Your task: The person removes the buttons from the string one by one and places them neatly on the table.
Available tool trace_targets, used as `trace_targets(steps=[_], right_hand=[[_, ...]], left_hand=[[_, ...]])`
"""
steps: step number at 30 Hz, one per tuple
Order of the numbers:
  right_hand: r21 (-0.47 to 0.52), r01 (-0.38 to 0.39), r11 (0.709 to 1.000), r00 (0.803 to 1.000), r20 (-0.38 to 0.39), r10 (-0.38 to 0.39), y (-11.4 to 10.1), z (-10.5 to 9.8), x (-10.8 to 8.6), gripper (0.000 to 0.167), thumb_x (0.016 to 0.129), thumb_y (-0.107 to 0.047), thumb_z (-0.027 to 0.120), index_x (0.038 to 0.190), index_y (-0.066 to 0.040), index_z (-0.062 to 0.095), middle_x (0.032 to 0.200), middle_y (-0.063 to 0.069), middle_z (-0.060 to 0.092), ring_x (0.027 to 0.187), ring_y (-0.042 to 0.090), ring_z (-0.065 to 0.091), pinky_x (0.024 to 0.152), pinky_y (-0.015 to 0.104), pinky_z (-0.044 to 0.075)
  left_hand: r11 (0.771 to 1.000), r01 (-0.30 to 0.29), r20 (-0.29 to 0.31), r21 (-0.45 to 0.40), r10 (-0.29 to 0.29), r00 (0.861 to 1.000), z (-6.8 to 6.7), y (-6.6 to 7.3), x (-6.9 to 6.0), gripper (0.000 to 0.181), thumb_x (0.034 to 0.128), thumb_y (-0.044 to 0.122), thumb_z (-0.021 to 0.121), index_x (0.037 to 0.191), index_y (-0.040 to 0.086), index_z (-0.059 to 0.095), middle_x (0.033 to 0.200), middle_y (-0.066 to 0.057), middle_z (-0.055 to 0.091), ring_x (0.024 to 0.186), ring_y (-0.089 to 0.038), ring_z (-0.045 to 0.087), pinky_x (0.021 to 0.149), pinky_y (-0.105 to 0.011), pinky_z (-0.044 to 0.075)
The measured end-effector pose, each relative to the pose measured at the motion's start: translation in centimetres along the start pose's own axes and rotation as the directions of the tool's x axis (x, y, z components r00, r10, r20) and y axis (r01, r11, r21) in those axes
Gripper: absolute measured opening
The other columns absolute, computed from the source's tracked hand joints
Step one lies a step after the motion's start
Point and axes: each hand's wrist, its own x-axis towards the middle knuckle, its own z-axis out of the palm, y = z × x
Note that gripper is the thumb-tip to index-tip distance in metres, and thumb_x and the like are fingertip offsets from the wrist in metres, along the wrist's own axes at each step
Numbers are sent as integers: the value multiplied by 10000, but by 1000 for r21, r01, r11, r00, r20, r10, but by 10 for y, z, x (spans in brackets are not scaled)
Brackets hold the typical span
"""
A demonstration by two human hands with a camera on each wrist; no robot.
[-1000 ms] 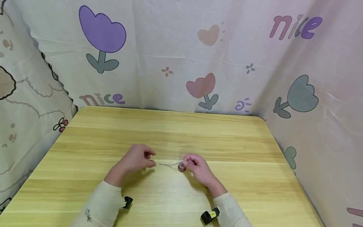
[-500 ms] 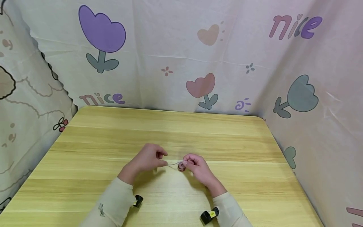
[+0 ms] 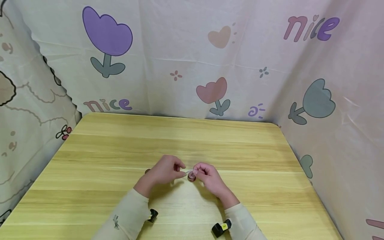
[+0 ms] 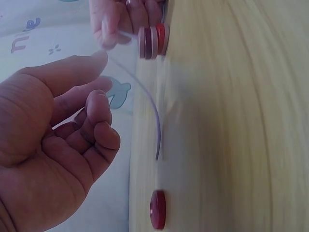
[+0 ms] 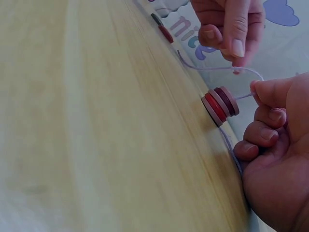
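Nearest, the right wrist camera and left wrist camera sit at the cuffs of two pale sleeves. Beyond the cuffs, the right hand grasps the string between thumb and forefinger, remaining fingers curled. The stack of pink, red and dark discs stands on the table just beside these fingertips; the string enters its upper face and shows again below. The left hand is released: thumb and forefinger are apart at the string, other fingers loosely bent. Contact with the string cannot be told. The string's free end curves past the left fingertips. Farther left, a red disc lies near a green disc. At the rear, a printed curtain hangs behind the table.
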Motion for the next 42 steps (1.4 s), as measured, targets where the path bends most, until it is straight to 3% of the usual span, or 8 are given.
trace_targets(steps=[6,14,24,30,36,42], right_hand=[[5,26,1000,1000,17,-26,0,-1,-1,160,1013,-76,576,982,66,641,905,255,656,902,374,648,861,396,504],[-42,43,998,999,11,-43,0,0,0,161,1012,-101,588,988,40,662,842,266,604,820,329,573,760,323,458],[-49,22,999,999,49,-19,-8,2,0,147,1015,-3,541,961,119,602,910,284,638,939,400,635,862,424,516],[-103,17,995,996,86,-8,-25,3,-4,141,1011,19,531,951,136,582,838,349,546,857,407,596,817,415,512],[-142,30,989,997,78,-19,-12,-3,-3,132,1017,-23,548,963,73,621,780,296,542,725,300,499,744,309,462],[-143,33,989,997,75,-23,-3,-7,-1,127,1015,-84,579,963,12,644,784,223,575,743,261,532,746,326,484]], left_hand=[[999,-38,32,-15,38,999,6,7,5,25,882,111,775,883,86,772,601,68,540,513,-52,443,527,-244,400],[1000,16,59,-15,-15,998,10,10,7,116,915,111,738,800,108,729,670,-4,642,514,-71,506,528,-259,440],[1000,16,-8,-18,-16,1000,3,9,5,157,947,64,674,797,92,710,669,71,564,619,-103,514,578,-286,457],[999,45,-46,-12,-46,998,-3,8,3,138,955,89,681,821,100,707,700,61,564,645,-116,508,597,-294,455],[998,57,-94,-15,-59,994,-13,7,-1,125,947,86,680,826,95,710,703,56,567,651,-123,513,600,-297,463],[996,87,-139,-19,-89,986,-20,5,-4,141,935,72,677,797,93,698,686,48,561,638,-130,514,578,-297,458]])
